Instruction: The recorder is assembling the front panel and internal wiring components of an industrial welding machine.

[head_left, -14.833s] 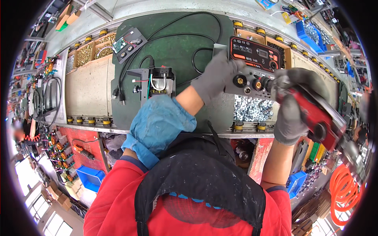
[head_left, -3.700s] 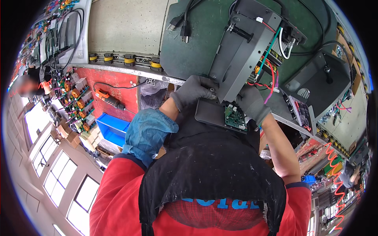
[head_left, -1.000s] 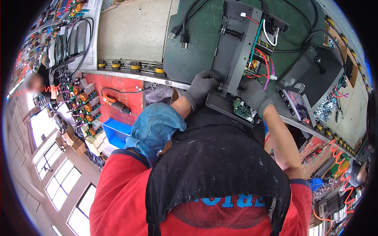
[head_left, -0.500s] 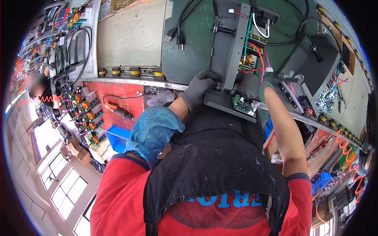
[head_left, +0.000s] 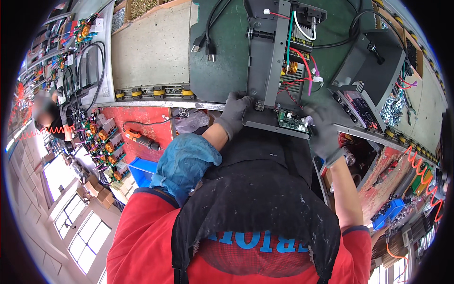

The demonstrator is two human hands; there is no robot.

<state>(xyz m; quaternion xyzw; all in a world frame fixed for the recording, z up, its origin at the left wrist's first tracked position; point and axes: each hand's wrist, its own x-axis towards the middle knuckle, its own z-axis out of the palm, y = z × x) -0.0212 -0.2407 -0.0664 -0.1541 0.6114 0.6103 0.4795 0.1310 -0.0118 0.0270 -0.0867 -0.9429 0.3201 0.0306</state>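
A dark grey sheet-metal housing (head_left: pixel 264 71) lies on the green mat at the bench edge, its bent end plate toward me. My left hand (head_left: pixel 234 112), in a grey glove, is closed on the near left corner of that housing. On the end plate sits a small green circuit board (head_left: pixel 292 121) with white connectors. Close to the board's right end is my right hand (head_left: pixel 325 135), also gloved; its fingers are blurred, and whether they hold anything does not show. Red, purple and green wires (head_left: pixel 307 66) hang inside the housing beside a copper coil.
To the right stands a second open housing (head_left: pixel 373 71) with a display panel (head_left: pixel 357 111) before it. Plugged black cables (head_left: pixel 205 42) cross the green mat (head_left: pixel 222 80). Roller tracks (head_left: pixel 156 92) run along the bench edge. An orange power drill (head_left: pixel 142 139) hangs lower left. Another person works far left.
My right hand has drawn back toward me from beside the wires to the board's right end. The housing sits slightly further left in view; my left hand stays at its corner.
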